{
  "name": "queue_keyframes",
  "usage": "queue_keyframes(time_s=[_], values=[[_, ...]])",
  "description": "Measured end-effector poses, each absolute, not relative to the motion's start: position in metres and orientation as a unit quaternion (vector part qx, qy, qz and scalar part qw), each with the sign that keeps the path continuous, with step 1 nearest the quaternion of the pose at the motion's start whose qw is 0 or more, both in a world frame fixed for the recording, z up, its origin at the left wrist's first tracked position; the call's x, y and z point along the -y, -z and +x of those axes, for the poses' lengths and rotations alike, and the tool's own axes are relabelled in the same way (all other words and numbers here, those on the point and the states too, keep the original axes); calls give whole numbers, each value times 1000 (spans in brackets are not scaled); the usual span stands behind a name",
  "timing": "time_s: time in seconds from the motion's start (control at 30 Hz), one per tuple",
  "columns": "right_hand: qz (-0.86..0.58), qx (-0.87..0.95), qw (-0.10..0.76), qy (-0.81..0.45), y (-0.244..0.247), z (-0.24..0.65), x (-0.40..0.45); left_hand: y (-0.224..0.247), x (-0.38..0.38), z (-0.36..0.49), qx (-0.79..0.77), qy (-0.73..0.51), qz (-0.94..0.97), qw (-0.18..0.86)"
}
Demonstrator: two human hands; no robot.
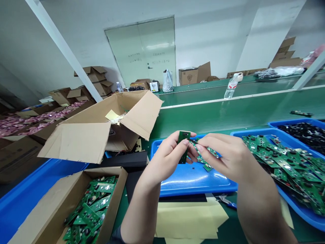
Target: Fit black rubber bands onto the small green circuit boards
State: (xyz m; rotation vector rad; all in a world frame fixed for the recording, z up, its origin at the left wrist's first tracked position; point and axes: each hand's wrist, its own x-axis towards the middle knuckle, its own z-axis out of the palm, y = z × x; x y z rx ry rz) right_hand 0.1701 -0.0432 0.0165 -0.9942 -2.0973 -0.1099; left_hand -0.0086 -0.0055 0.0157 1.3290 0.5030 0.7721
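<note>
Small dark green PCB (184, 146) clamped upright in L hand (166, 161) — thumb and fingers closed on it, over blue tray (193, 181). Populated green PCB (205, 157) pinched in R hand (224, 157), fingertips together on it, just beside the dark one; any join between the two hard to tell. Only these two in hand — big heap of boards (284, 169) left in 2nd tray (254, 131) at R, more boards (92, 206) in cardboard box (113, 189) lower L. Boards look intact, no visible damage.
</note>
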Motion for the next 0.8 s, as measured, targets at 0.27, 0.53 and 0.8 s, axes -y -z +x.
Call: queue_keyframes(time_s=[0.27,0.53,0.8], values=[[-406,826,378,98,-16,169,40,-13,8,-5,-248,-322,602,687],[-408,826,376,102,-15,170,39,-12,9,-3,-244,-334,594,690],[-426,812,383,107,-13,169,39,-13,11,-2,-262,-354,609,659]])
